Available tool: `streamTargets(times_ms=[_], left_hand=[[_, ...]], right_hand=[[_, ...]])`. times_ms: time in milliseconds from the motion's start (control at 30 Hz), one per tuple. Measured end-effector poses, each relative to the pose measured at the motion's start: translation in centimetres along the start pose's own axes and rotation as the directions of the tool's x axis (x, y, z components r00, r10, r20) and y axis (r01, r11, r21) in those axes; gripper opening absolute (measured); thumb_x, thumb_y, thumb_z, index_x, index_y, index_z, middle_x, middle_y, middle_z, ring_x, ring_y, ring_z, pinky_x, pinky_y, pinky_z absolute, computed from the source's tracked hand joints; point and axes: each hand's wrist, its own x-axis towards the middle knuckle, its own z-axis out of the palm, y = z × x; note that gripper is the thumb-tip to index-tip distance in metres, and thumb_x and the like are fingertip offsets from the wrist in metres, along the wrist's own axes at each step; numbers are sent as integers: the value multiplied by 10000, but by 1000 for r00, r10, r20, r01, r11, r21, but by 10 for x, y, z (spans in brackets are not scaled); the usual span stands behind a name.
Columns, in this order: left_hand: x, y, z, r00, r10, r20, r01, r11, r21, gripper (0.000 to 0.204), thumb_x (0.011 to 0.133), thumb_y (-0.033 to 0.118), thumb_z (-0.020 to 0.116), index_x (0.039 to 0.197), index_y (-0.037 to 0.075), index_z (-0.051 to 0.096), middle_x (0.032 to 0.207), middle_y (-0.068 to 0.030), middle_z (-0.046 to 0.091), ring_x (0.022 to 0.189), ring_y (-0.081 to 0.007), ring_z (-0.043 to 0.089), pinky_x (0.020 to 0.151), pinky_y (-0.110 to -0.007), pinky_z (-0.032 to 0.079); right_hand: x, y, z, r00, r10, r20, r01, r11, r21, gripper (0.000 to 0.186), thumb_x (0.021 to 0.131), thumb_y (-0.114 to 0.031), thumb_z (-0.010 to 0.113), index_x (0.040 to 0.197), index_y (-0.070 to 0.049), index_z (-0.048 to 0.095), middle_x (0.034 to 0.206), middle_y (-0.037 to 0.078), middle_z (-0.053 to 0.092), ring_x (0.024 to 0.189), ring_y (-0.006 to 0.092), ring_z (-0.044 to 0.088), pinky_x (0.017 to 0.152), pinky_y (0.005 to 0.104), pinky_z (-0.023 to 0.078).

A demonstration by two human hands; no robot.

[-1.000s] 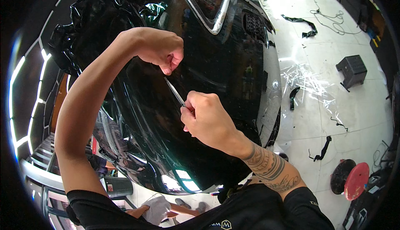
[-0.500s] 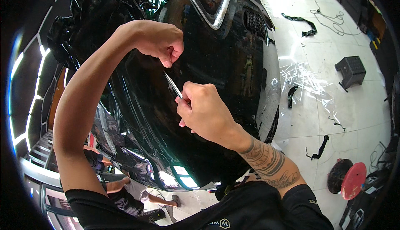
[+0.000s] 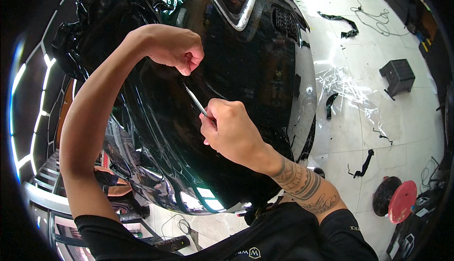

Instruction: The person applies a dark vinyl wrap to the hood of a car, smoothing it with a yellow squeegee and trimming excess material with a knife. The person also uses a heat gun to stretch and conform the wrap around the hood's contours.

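Over the dark, glossy car panel point(image 3: 236, 67) both my hands work close together. My right hand point(image 3: 234, 123) is closed round a slim silver craft knife point(image 3: 195, 101), its pointed tip angled up and left, just below my left fingertips. My left hand point(image 3: 176, 50) is bent at the wrist, thumb and fingers pinched together; what they hold, if anything, is hidden. Glossy black film point(image 3: 156, 114) lies in creases over the panel below that arm and bunches into a crumpled mass point(image 3: 109, 5) at the upper left.
A chrome-framed window point(image 3: 241, 12) and a dark grille point(image 3: 283, 22) are at the top. On the floor lie white strips point(image 3: 347, 90), black scraps point(image 3: 364, 161) and a cable point(image 3: 373, 19). A black step stool point(image 3: 399, 74) and red disc point(image 3: 402, 202) stand right. Another person point(image 3: 120, 192) is lower left.
Both hands stay near the same spot, with the knife tip slightly lower and further left. The person at the lower left has shifted left, partly behind my left arm.
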Motion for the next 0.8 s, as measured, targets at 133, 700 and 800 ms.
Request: streamTargets(times_ms=[133,700,800], left_hand=[[-1,-2,4,998,20,-66,-20,1000,-5,91,803,112,774,848,40,743,775,-87,728,701,-189,696,660,-346,552],[-8,53,19,992,-97,77,92,993,68,332,803,226,808,1086,77,719,951,-80,743,988,-267,683,1062,-561,317],[-5,60,30,998,-52,28,49,994,98,320,833,188,784,1118,62,712,998,-104,743,991,-266,684,1032,-501,366]], right_hand=[[-13,3,-1,1000,0,-7,0,1000,-10,181,911,-5,633,770,74,553,704,156,635,595,230,715,479,264,531],[-59,12,-11,999,-8,-35,9,999,45,85,889,21,647,872,86,594,828,145,658,677,191,728,540,243,557],[-72,15,-18,998,21,-66,-19,999,42,82,878,27,654,870,86,597,865,149,664,698,195,733,549,240,558]])
